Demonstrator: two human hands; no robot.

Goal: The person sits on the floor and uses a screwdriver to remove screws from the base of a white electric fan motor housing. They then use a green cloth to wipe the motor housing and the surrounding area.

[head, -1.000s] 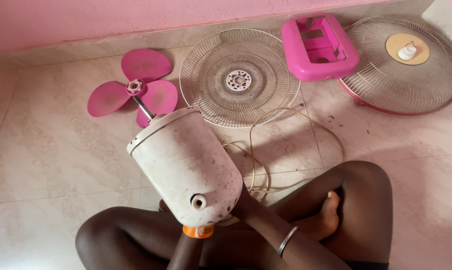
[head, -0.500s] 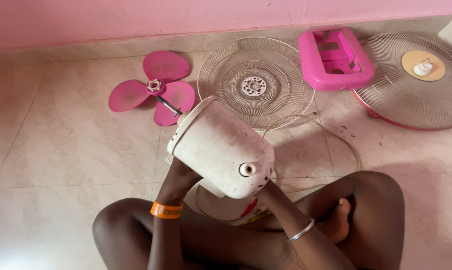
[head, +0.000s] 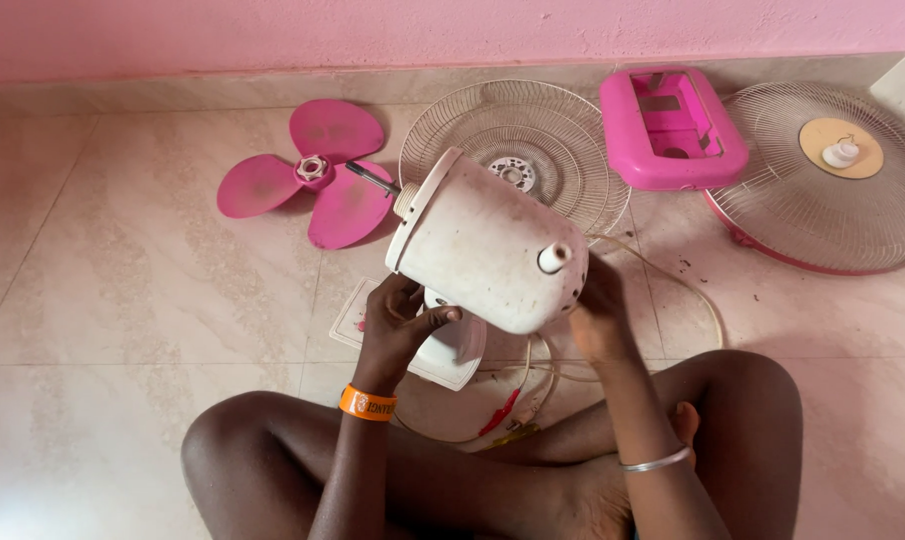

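Above the crossed legs, the left hand (head: 398, 325) closes its grip on the lower left edge of the white fan motor housing (head: 483, 245), which is held off the floor. The housing's long axis tilts from the shaft end at upper left, pointing toward the pink fan blade (head: 313, 180), down to the knobbed rear at right. There the right hand (head: 598, 315) clasps the rear, so both hands flank it.

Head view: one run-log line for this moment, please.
left hand: under motor housing | right hand: grips its rear | shaft toward pink blade | rear grille on floor
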